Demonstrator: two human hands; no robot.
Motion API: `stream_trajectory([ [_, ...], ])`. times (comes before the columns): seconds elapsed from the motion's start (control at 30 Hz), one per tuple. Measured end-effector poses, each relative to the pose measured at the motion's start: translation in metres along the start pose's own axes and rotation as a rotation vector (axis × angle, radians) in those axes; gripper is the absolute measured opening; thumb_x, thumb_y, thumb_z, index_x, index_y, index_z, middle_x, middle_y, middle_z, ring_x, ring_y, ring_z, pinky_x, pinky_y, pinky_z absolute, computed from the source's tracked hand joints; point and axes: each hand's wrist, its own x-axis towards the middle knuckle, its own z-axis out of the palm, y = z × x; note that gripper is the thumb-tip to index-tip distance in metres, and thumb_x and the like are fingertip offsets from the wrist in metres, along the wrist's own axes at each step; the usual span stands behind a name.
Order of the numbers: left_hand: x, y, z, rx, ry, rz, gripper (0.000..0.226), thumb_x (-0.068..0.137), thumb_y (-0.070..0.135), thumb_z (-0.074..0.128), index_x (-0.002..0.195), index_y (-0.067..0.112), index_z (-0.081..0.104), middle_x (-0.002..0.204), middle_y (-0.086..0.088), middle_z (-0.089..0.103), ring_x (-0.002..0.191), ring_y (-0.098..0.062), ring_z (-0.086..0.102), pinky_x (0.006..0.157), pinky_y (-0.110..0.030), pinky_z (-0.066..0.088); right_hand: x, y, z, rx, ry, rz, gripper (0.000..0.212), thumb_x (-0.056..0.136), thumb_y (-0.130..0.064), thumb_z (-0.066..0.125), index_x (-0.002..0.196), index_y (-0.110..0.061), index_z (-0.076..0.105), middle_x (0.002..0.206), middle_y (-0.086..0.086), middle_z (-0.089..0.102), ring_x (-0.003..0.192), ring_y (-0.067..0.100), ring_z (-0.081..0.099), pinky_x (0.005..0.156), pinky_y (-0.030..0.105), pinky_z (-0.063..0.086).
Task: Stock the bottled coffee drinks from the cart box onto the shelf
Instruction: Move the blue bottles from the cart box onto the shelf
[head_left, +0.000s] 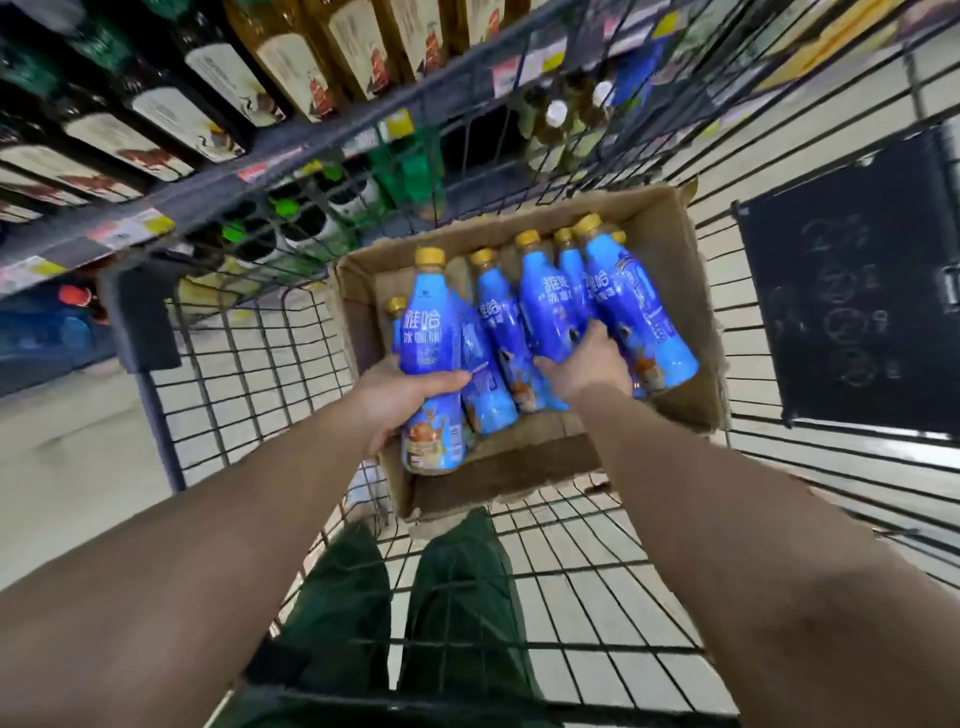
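Supermarket shelving (171, 208) runs along the far left of the cardboard box (670, 244), its tiers packed with tall dark bottles (218, 78) and edged with price tags; that is where this load has to end up. Around the box stands the wire cart (249, 364), and the box sits in the cart's basket, against its far right side, so I can reach in from the handle end. My green trousers show through the mesh on the near side of the box.

Inside the box the bottled coffee drinks (498, 312) stand leaning together, blue sleeves and yellow caps up; several more caps show at the box's far wall, so I judge the restocking is far from done.

My left hand (410, 395) is clamped round the waist of one bottle (434, 364) at the box's near left corner, lifted so its base hangs over the near wall, and another bottle seems pressed against it. My right hand (587, 364) is spread and closed over a cluster of bottles (623, 306) near the box's right wall, gathering several at once to save trips. A grip that wide looks loose to me; one could slip.
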Motion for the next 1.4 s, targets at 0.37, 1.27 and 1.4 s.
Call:
stream_trajectory([
  [0.37,-0.061,0.007,-0.017,-0.09,0.016,0.059,0.037,0.078,0.014,0.078,0.113,0.012,0.068,0.102,-0.01,0.075,0.084,-0.023,0.073,0.061,-0.029,0.059,-0.084,-0.02,-0.043,0.525,-0.39,-0.192,0.028,0.085,0.001,0.068,0.11,0.003,0.057,0.084,0.0,0.062,0.066,0.005,0.06,0.053,0.007,0.048],
  [1.27,-0.511,-0.298,-0.584,-0.678,0.749,0.712,0.03,0.079,0.017,0.077,0.108,0.015,0.069,0.1,-0.006,0.076,0.078,-0.017,0.073,0.059,-0.025,0.057,-0.669,-0.417,0.35,-0.002,-1.039,-1.108,0.029,0.085,0.005,0.062,0.105,-0.016,0.058,0.088,-0.001,0.074,0.07,0.009,0.07,0.057,0.022,0.056],
  [1.4,-0.546,-0.337,-0.642,-0.78,0.841,0.768,0.034,0.079,0.014,0.077,0.111,0.013,0.068,0.104,-0.01,0.075,0.084,-0.021,0.073,0.057,-0.025,0.058,-0.727,-0.455,0.409,-0.006,-0.933,-1.248,0.058,0.075,0.001,0.077,0.124,-0.009,0.047,0.114,0.014,0.068,0.09,0.02,0.068,0.072,0.029,0.058],
])
